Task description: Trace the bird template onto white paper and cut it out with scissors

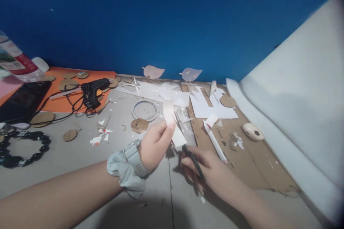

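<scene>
My left hand pinches a pale strip of paper between thumb and fingers, holding it upright over the grey floor. A grey watch and a grey scrunchie sit on that wrist. My right hand is closed round the black handles of scissors, whose blades reach up to the strip's lower right edge. A white pen lies just right of the scissors on a brown cardboard sheet.
A black glue gun with its cord lies on orange paper. Cardboard discs, a tape ring, paper scraps, two paper birds, a black bead bracelet and a bottle surround the spot. White foam board leans at right.
</scene>
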{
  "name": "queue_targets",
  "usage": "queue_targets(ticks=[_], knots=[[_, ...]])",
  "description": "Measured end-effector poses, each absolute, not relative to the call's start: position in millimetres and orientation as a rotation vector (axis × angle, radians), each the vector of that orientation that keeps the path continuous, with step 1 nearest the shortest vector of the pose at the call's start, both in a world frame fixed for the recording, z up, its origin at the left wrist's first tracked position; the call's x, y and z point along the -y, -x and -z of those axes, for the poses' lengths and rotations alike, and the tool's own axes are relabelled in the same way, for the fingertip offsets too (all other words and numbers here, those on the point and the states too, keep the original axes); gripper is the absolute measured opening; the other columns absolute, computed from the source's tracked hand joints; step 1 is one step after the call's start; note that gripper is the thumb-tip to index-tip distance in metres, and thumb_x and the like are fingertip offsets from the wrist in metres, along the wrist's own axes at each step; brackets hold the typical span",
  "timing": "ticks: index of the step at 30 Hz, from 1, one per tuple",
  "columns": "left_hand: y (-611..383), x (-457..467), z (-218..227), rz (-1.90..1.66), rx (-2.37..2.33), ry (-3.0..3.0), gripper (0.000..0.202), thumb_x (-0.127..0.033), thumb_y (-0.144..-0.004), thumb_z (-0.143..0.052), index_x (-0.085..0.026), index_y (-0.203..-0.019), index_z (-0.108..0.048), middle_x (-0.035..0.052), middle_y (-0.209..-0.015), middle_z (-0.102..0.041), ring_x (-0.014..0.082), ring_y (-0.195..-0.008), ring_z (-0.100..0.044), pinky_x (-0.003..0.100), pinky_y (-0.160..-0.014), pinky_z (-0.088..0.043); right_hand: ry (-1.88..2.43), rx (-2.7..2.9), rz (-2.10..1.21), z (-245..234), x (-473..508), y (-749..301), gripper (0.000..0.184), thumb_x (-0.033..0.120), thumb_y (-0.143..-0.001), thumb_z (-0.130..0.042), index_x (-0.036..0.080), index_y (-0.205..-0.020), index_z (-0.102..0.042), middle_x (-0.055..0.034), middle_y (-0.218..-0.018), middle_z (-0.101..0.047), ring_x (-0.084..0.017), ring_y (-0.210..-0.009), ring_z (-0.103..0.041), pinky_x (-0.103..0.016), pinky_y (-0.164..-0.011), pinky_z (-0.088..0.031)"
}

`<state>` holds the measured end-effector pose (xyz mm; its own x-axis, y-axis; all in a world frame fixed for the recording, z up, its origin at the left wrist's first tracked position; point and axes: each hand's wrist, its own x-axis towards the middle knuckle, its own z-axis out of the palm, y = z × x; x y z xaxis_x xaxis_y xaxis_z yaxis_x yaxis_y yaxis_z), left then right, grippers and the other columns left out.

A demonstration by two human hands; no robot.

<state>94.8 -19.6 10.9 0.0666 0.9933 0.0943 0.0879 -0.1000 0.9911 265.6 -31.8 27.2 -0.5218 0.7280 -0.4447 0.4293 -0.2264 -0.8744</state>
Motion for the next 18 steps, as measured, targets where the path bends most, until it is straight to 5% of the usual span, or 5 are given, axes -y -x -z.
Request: queue_targets(ticks=[18], knots=[[-97.7,20.3,-10.0,-1.19,-1.162,-1.329,0.034,-0.041,-0.091,-0.037,-0.016,-0.077,-0.054,-0.0001,-0.068,-0.054,0.0129,-0.065,-0.048,0.023,-0.063,-0.039,1.464,1.77,-1.78,-30.2,32.1,-259.5,0.038,0.051,-0.086,-0.045,0.017,-0.07,-0.045,0.0057,-0.05,-0.048,-0.007,-0.039,-0.044,-0.02,-0.041,-0.034]])
